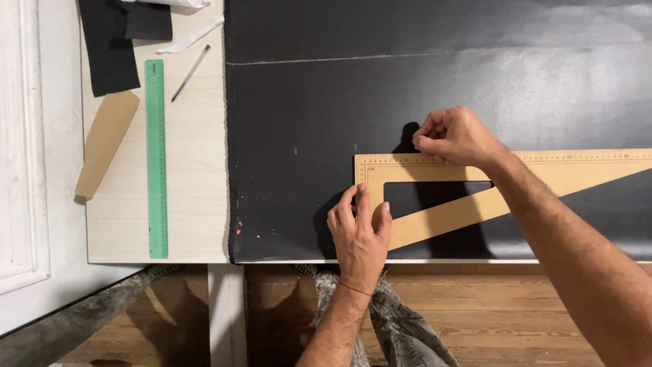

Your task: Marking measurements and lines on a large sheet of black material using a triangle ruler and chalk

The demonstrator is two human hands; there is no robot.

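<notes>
- Your left hand [358, 234] pressed flat, fingers spread, on the wooden set square's [543, 178] short end, near the black sheet's [407, 95] front edge.
- Your right hand [454, 138] — fingers pinched shut, contents hidden — sat on its top edge; its long axis ran rightward.

Bright overhead light, sharp, soft glare

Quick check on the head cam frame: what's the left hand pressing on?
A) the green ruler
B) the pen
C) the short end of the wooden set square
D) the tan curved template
C: the left hand lies flat on the short end of the wooden set square on the black sheet; the green ruler lies apart, off to the left.
</notes>
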